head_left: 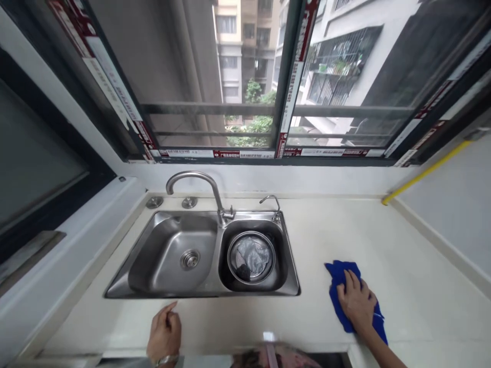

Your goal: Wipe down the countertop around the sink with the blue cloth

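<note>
My right hand (356, 300) presses a blue cloth (339, 291) against the pale countertop (318, 225), right of the sink. Its fingers are bent over the cloth, which sticks out on both sides of the hand. My left hand (165, 329) is near the counter's front edge, just below the sink's left basin (153, 260). The fingers there are curled in with the thumb against them, and nothing shows in them. A bracelet or watch band (166, 361) circles the left wrist.
The sink's right basin (284, 276) holds a round metal strainer (230, 255) with a crumpled clear plastic bag (253, 253). A curved faucet (195, 175) and a thin small tap (275, 202) rise behind. A yellow pipe (425, 171) meets the counter at the back right, beside the window (245, 155).
</note>
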A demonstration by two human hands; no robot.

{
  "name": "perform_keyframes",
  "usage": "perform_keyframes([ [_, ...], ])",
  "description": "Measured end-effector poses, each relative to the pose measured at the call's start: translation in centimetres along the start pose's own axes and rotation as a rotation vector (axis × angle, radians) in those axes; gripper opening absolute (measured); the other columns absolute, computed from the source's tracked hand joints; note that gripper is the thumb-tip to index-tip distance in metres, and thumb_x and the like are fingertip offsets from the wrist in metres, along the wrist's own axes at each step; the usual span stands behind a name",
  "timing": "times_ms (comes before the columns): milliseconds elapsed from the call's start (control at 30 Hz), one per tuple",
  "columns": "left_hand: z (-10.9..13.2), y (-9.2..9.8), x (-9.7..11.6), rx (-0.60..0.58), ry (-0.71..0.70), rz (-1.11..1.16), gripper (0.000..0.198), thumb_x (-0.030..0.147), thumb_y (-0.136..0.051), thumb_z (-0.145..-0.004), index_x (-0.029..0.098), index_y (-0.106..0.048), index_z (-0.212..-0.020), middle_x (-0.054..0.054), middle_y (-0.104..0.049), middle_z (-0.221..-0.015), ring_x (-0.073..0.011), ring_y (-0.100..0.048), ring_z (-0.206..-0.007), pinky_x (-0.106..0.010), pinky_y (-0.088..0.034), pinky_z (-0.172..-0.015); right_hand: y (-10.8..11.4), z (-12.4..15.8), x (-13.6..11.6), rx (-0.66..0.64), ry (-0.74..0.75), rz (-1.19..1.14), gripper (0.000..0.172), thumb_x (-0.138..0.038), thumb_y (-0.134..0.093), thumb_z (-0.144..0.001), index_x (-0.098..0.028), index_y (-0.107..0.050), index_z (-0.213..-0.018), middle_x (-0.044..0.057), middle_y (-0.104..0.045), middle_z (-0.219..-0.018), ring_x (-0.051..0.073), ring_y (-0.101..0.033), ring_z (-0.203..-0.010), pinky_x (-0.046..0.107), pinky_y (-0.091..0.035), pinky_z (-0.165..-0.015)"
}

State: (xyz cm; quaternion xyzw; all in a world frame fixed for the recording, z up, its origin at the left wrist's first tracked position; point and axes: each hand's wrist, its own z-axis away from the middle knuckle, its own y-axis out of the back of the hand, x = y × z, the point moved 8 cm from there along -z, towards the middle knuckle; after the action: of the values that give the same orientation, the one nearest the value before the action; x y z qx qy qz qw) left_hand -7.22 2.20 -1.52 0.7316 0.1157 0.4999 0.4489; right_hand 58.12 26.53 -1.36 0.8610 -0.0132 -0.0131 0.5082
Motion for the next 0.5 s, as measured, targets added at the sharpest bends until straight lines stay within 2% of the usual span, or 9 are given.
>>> perform_keyframes([
  [200, -0.9, -0.1, -0.8, -0.034, -0.011, 0.051, 0.035, 0.039, -0.047, -0.084, 0.034, -0.075, -0.104, -0.004, -0.072, -0.121, -0.0296, -0.069, -0.117, -0.045, -0.052, -0.114, -0.1, 0.7, -0.6, 0.027, -0.034, -0.015, 0.059, -0.031, -0.043, -0.094, -0.021, -0.062, -0.149, 0.015, -0.062, -0.149, 0.042, -0.054, -0.132, 0.061, -0.044, -0.102],
  [333, -2.8, 0.1, -0.9, -0.126, 0.048, 0.018, 0.031, 0.040, -0.048, -0.083, 0.035, -0.077, -0.095, -0.004, -0.074, -0.115, -0.0308, -0.072, -0.108, -0.047, -0.057, -0.106, 0.2, 1.1, -1.1, 0.020, -0.078, -0.019, 0.058, -0.034, -0.039, -0.095, -0.019, -0.065, -0.145, 0.015, -0.062, -0.149, 0.044, -0.054, -0.132, 0.064, -0.044, -0.102],
  [400, -3.4, -0.3, -0.1, -0.193, 0.039, -0.013, 0.033, 0.041, -0.048, -0.083, 0.031, -0.077, -0.095, -0.007, -0.075, -0.113, -0.0315, -0.073, -0.103, -0.047, -0.058, -0.101, 0.3, 1.2, -1.1, 0.014, -0.103, -0.043, 0.059, -0.035, -0.040, -0.094, -0.023, -0.064, -0.147, 0.014, -0.062, -0.149, 0.044, -0.053, -0.133, 0.066, -0.044, -0.103],
  [500, -3.6, -1.8, 2.2, -0.222, -0.119, 0.005, 0.038, 0.041, -0.046, -0.083, 0.028, -0.078, -0.099, -0.010, -0.076, -0.115, -0.0312, -0.073, -0.107, -0.046, -0.057, -0.105, 0.3, 1.3, -0.9, 0.018, -0.115, -0.092, 0.059, -0.036, -0.042, -0.091, -0.029, -0.065, -0.145, 0.013, -0.064, -0.147, 0.045, -0.054, -0.134, 0.068, -0.043, -0.102],
])
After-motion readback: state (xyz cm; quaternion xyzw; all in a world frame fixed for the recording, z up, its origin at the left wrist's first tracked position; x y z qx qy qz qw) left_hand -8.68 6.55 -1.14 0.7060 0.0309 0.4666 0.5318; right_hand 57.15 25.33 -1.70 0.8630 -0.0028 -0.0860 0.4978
